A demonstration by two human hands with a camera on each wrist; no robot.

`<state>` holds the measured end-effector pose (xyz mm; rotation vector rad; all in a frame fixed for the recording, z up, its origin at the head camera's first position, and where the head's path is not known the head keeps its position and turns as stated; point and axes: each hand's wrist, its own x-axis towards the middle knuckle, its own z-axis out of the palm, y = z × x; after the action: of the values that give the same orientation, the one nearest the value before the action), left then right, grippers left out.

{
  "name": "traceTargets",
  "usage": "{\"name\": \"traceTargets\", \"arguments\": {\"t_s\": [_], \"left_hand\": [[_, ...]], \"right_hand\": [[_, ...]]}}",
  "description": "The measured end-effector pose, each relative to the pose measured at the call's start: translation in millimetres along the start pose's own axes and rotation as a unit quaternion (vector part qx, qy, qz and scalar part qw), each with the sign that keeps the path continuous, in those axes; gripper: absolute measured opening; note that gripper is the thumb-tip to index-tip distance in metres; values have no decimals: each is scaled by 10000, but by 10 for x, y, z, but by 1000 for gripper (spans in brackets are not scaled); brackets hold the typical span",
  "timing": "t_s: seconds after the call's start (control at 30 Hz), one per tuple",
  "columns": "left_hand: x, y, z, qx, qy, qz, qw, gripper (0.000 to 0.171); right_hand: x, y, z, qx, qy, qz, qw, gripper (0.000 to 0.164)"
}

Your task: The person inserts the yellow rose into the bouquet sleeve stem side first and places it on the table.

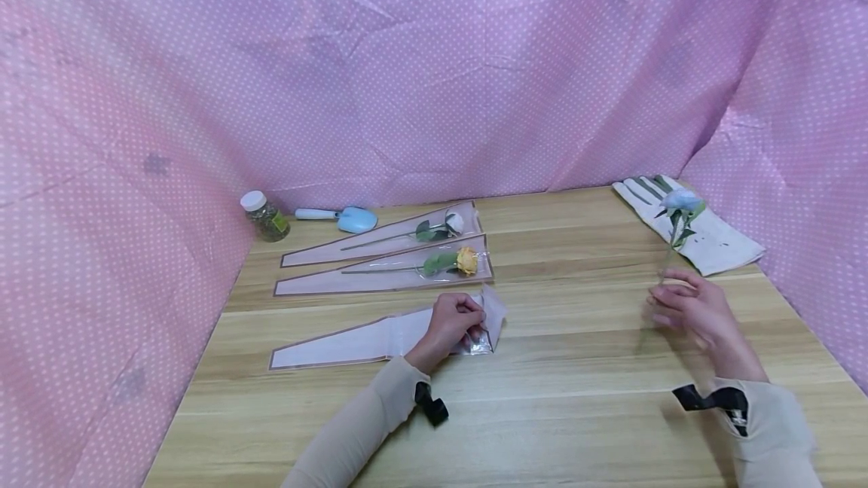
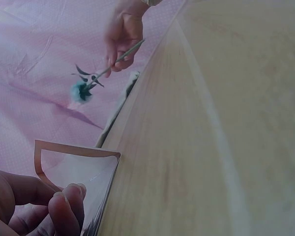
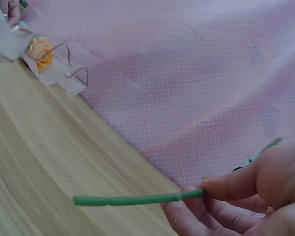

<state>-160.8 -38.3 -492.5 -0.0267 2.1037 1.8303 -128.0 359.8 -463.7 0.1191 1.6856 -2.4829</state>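
My right hand [image 1: 698, 311] pinches the green stem [image 3: 137, 199] of a blue artificial flower [image 1: 680, 202] between thumb and fingers, its bloom pointing away from me over the table's right side. At the wide end of a flower sleeve [image 1: 332, 346], a long tapered wrapper with a brown border, my left hand [image 1: 450, 326] pinches the edge. That end lifts off the table, and the left wrist view shows its bordered flap [image 2: 78, 150] raised beside the fingers. Behind it lie two more sleeves, one with a yellow flower [image 1: 466, 260] and one with a white flower [image 1: 454, 224].
White work gloves [image 1: 719, 243] lie at the back right, close behind the blue bloom. At the back left stand a jar with a white lid [image 1: 264, 215] and a small light-blue trowel [image 1: 356, 219]. Pink dotted cloth [image 1: 434, 81] hangs around the wooden table [image 1: 556, 413].
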Motion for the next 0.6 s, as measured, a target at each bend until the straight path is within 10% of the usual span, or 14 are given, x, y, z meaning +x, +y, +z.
{"name": "traceTargets", "arguments": {"t_s": [0.6], "left_hand": [[-2, 18, 3, 107, 10, -76, 9999, 6]], "right_hand": [[125, 113, 390, 1481, -367, -446, 9873, 29]]}}
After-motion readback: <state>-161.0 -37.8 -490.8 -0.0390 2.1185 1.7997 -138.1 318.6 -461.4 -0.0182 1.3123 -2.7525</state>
